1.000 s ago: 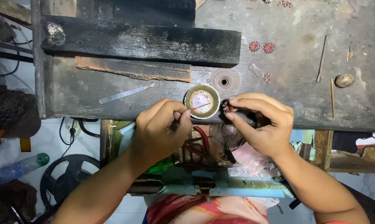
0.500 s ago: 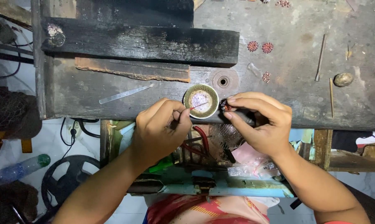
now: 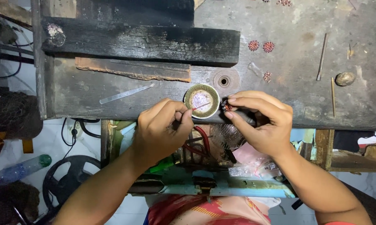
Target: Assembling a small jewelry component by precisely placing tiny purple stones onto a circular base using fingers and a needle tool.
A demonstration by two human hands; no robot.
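Your left hand (image 3: 163, 129) is pinching a thin stick (image 3: 201, 106), fingers closed tight on it, tip now reaching into the small round dish (image 3: 202, 101) just ahead of the knuckles. A second ago the tip was sitting at about the same spot over the dish, so barely any change: you're holding position and dipping, not travelling. My read: the pick-up from the dish is under way, not finished.

Your right hand (image 3: 260, 125) is curling, thumb and forefinger clamped on a dark holder with a small red beaded piece (image 3: 226, 106) at its tip. The piece is sitting just right of the dish, almost touching its rim, close to the stick tip. Wrist is bending inward, forearm coming in from lower right; left forearm is coming in from lower left, both hands resting at the near edge of the bench (image 3: 287, 79).

Beyond your left hand, a flat metal strip (image 3: 125, 94) is lying on the bench. Beyond your right hand, more red beaded pieces (image 3: 260, 46), a thin rod (image 3: 321, 56) and a small stone (image 3: 345, 78) are lying well apart from your fingers.
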